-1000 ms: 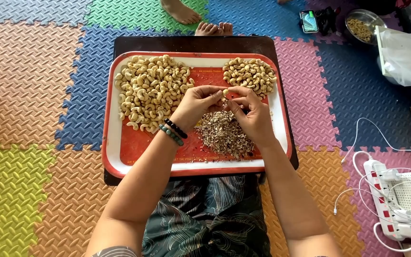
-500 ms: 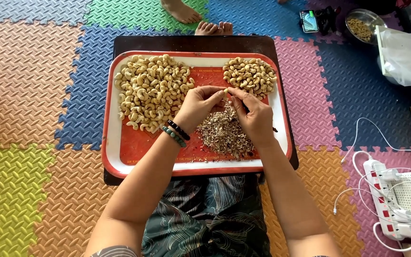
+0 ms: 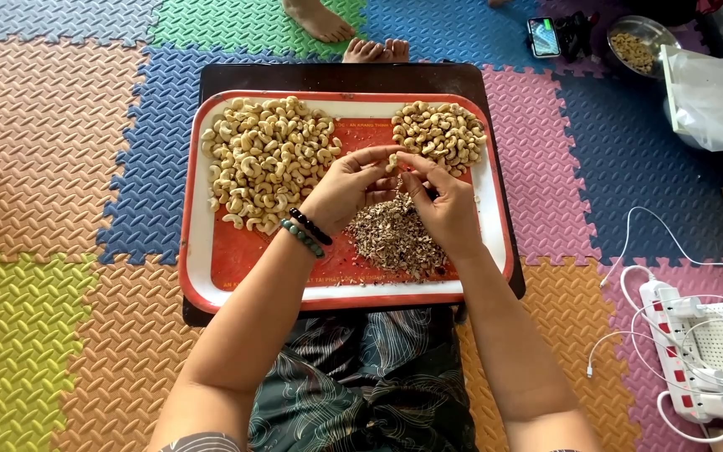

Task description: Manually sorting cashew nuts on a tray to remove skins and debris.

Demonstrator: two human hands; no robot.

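Observation:
My left hand (image 3: 346,186) pinches a single cashew nut (image 3: 392,160) at its fingertips over the middle of a red and white tray (image 3: 197,251). My right hand (image 3: 443,205) meets it there, fingers closed on a small dark tool (image 3: 431,192) and touching the same nut. A large heap of pale cashews (image 3: 266,159) lies on the tray's left. A smaller heap of cashews (image 3: 438,132) sits at the back right. A pile of brown skin scraps (image 3: 391,237) lies under my hands.
The tray rests on a low black table (image 3: 336,75) over coloured foam floor mats. Another person's bare feet (image 3: 353,38) are beyond the table. A phone on a stand (image 3: 544,37), a metal bowl of nuts (image 3: 639,43), a white bag (image 3: 713,96) and a power strip with cables (image 3: 696,360) are on the right.
My hands stayed over the scrap pile, with small finger movements working the nut. The nut shifted slightly at my fingertips.

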